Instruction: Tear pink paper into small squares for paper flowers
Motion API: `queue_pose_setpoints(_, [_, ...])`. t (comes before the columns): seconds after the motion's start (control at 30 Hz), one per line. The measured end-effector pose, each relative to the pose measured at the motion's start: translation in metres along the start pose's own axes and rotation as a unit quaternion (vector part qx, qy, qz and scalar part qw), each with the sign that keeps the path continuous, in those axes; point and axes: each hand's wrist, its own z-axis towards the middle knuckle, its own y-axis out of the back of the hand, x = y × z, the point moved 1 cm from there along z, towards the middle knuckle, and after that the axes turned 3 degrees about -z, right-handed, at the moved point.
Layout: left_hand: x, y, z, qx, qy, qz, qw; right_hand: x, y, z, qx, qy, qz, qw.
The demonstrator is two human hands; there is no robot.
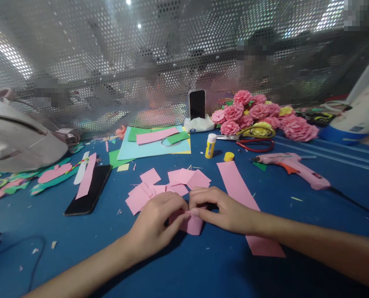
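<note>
Between my two hands is a small piece of pink paper (193, 225), bent or folded over and pinched along its upper edge. My left hand (159, 219) grips its left side, thumb against fingers. On the other side, my right hand (220, 209) pinches the paper near the same edge, its fingers curled. Just beyond the hands lie several loose pink paper squares (150, 177), some overlapping. A long pink paper strip (238, 184) passes under my right wrist. Behind it stand an uncapped glue stick (210, 147) and its yellow cap (228, 157).
A pink glue gun (291, 161) lies right, its cord trailing off. Scissors (255, 144) rest before pink paper flowers (243, 111). A phone (197, 105) stands at the back; another phone (93, 192) lies left under a pink strip. Coloured sheets (153, 151) and a pale bag (20, 136) are farther off.
</note>
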Motion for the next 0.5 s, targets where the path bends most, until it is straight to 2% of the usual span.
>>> queue_pose_setpoints(0.27, [-0.0064,0.0045,0.0014,0.033,-0.003,-0.039,0.999,0.0042,-0.0035,-0.0021,-0.012,-0.012,-0.001,1.000])
queue_pose_setpoints(0.5, [-0.0058,0.0044,0.0019,0.039,-0.010,-0.053,0.998,0.0044,-0.0051,-0.0027,-0.010,-0.024,0.010,1.000])
